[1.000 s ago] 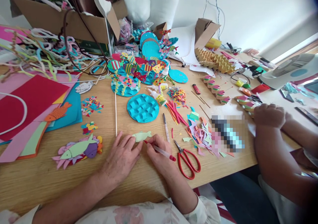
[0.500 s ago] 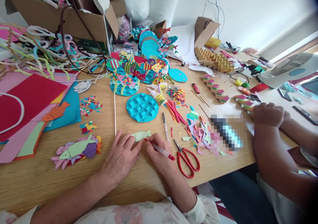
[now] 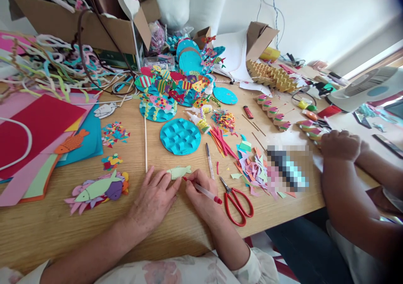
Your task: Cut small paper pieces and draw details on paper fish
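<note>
A small pale green paper fish [image 3: 180,172] lies flat on the wooden table, its tail to the right. My left hand [image 3: 154,200] rests spread on the table, fingertips pressing the fish's left end and lower edge. Pinched in my right hand [image 3: 201,193] is a red pen [image 3: 208,193] with a clear barrel, its tip at the fish's lower edge. Red-handled scissors [image 3: 237,202] lie just right of that hand, and another pen [image 3: 209,161] lies beyond it. Left of my left hand is a pile of cut paper fish [image 3: 99,191]. A blue woven paper disc [image 3: 180,136] sits beyond the green fish.
Coloured paper sheets [image 3: 40,132] are stacked at left, near small paper bits [image 3: 115,133]. Paper scraps [image 3: 256,170] and glue bottles [image 3: 200,122] lie to the right and centre. Decorated fish [image 3: 160,84] stand behind. Another person's arm [image 3: 341,179] rests at the right edge.
</note>
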The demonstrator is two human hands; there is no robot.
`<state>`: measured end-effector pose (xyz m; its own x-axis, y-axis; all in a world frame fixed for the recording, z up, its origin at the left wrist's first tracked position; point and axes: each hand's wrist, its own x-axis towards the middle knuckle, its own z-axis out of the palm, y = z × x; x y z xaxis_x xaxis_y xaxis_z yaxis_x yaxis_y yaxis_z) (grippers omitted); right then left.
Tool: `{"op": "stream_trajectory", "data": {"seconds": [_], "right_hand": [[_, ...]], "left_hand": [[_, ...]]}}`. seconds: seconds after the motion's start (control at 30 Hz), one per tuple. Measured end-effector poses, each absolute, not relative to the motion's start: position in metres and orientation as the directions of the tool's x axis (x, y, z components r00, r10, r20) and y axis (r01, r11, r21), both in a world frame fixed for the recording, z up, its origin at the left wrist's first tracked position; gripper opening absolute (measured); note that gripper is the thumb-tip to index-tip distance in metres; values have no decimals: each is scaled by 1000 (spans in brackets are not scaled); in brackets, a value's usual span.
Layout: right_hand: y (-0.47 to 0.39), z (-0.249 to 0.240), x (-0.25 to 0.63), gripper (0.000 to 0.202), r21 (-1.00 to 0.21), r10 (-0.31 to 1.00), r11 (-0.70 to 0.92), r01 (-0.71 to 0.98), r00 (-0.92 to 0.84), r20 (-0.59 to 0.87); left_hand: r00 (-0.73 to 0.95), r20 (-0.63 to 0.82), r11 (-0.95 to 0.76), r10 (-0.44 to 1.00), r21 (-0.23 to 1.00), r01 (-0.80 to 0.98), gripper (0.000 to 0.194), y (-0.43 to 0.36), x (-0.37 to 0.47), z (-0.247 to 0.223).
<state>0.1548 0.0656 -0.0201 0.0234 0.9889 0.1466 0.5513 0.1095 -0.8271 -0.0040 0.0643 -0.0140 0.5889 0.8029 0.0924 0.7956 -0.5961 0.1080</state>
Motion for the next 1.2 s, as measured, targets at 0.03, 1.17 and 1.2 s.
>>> {"op": "stream_trajectory", "data": {"seconds": [0.03,1.17,1.2], "right_hand": [[65,-20,155,8,-829,989,103,549,31,143],[66,-18,155,8,-798,987,103,593,40,157],[66,-18,155,8,-798,986,104,594,41,160]], "left_hand": [[588,94,-596,803,107,796,40,64,-4,-14],[582,103,-590,807,94,802,37,63,-2,-14],[581,102,-590,807,95,802,37,63,-2,-14]]}}
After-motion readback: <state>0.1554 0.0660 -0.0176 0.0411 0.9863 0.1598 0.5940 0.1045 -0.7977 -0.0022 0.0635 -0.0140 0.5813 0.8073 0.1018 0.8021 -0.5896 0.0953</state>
